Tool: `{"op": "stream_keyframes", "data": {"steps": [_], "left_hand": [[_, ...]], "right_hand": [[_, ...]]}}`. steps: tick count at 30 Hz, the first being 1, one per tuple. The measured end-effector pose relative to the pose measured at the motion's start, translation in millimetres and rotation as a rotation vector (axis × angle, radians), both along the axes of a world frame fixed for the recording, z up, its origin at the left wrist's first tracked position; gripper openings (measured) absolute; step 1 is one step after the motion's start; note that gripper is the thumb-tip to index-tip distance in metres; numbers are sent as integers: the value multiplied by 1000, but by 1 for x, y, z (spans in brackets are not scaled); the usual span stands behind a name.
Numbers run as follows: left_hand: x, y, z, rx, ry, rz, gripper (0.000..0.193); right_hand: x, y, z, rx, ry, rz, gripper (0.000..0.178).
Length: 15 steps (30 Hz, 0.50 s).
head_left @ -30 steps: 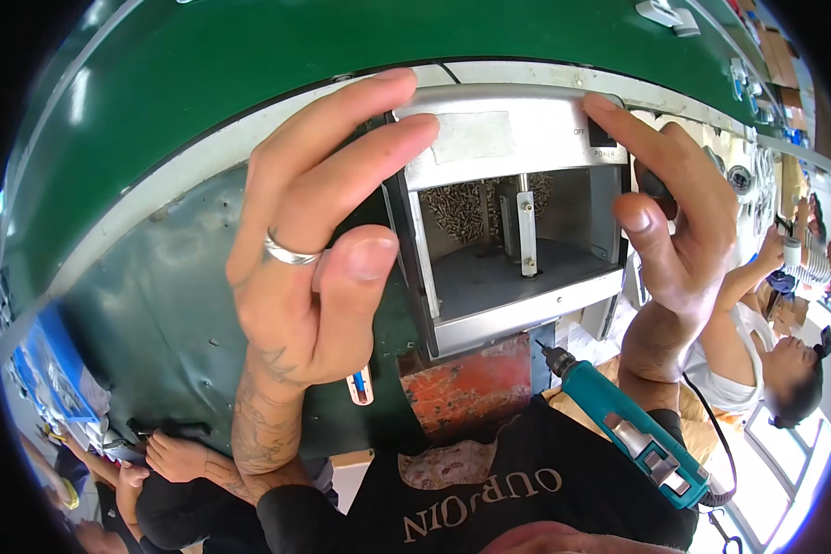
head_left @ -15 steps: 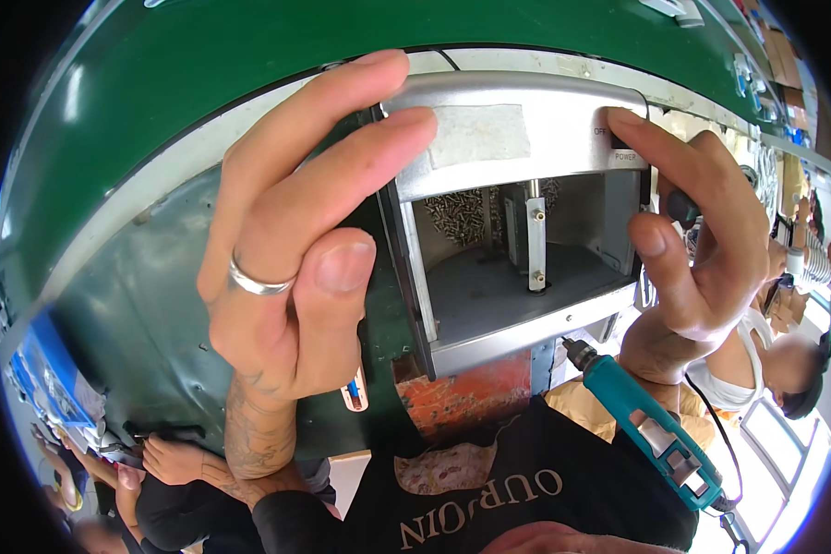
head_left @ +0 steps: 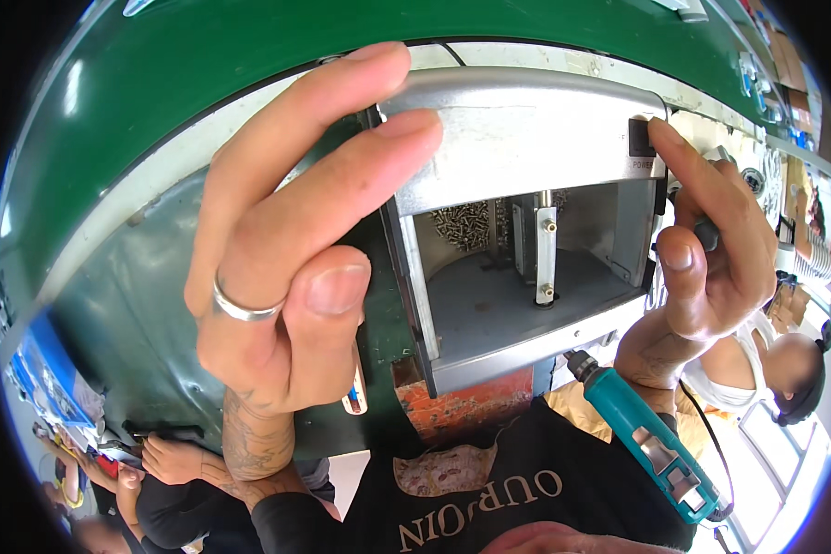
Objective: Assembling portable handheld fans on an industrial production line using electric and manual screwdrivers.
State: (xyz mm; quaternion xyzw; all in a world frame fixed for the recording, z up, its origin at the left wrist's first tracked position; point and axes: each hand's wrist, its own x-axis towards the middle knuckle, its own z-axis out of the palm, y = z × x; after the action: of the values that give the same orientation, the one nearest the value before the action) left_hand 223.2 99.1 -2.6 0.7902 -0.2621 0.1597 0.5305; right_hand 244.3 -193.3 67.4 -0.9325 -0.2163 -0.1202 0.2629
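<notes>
Between my hands is a silver screw feeder (head_left: 517, 166), a metal box with an open front. Inside it, a pile of small screws (head_left: 462, 226) lies behind an upright bar (head_left: 546, 254). My left hand (head_left: 277, 249), with a ring on one finger, has two fingertips at the feeder's upper left corner; its thumb is bent in. On the other side my right hand (head_left: 720, 240) holds the right edge, its index fingertip beside a black switch (head_left: 640, 138) and its thumb lower down. A dark rounded thing (head_left: 706, 233) shows behind that thumb; I cannot tell what it is.
A teal electric screwdriver (head_left: 642, 434) with a cable hangs below my right wrist. Under the feeder is a worn red block (head_left: 462, 402). Dark green sheeting (head_left: 129, 277) covers the bench at left. Other people (head_left: 180, 471) sit at the lower left and right (head_left: 789, 369).
The feeder has shifted slightly right and closer, along with my hands. My right index fingertip has slid off the switch to its right edge, uncovering it. The left fingers keep their pose.
</notes>
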Motion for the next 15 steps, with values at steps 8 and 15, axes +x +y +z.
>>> {"op": "stream_keyframes", "data": {"steps": [8,15], "left_hand": [[-2,2,0,5,30,13,53],[-1,1,1,0,29,10,52]], "right_hand": [[-1,-2,-4,48,54,22,76],[-6,2,-8,-18,-37,-22,83]]}}
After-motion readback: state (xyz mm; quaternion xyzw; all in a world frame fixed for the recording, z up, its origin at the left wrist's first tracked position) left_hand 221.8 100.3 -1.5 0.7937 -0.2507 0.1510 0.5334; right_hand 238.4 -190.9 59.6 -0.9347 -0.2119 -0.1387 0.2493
